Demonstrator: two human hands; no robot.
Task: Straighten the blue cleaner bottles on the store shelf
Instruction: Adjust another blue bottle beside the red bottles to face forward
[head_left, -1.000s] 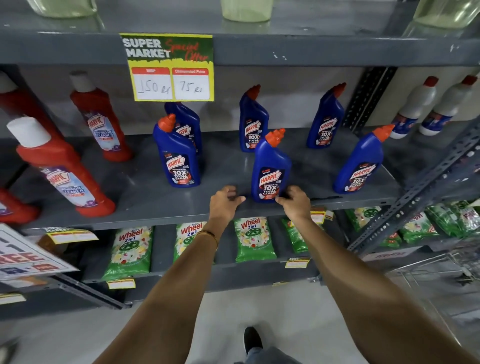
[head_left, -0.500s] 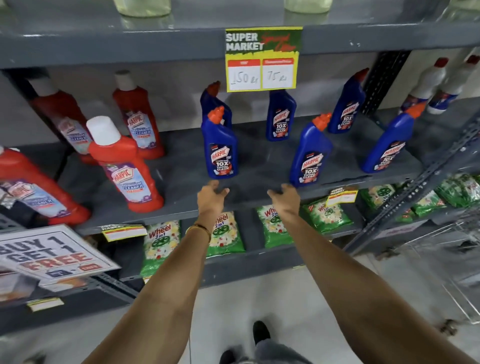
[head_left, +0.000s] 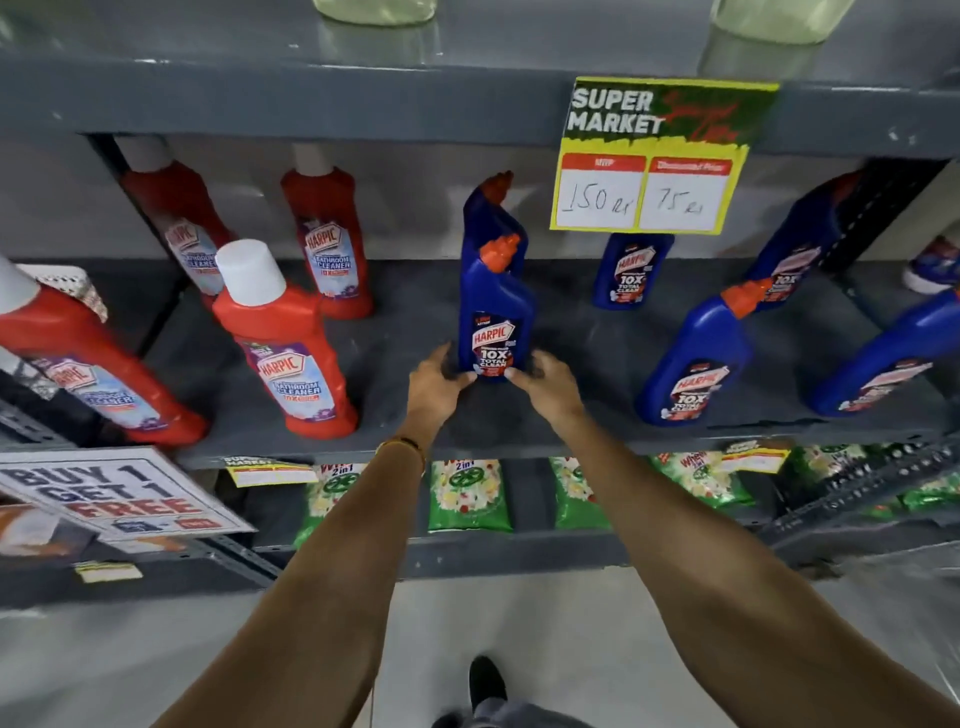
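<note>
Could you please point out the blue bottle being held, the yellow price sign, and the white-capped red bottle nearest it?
Held blue bottle (head_left: 492, 349): head view, on its front label.
Price sign (head_left: 644, 192): head view, between the two white price boxes.
Red bottle (head_left: 291, 358): head view, on its body.

Bare shelf (head_left: 415, 312) flanks the held bottle (head_left: 496, 322); another bottle (head_left: 491, 213) stands close behind.

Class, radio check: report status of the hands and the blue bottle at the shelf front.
Left hand and right hand both gripping base of front blue Harpic bottle. Bottle upright, label forward. Second blue bottle directly behind; nothing blocking.
</note>
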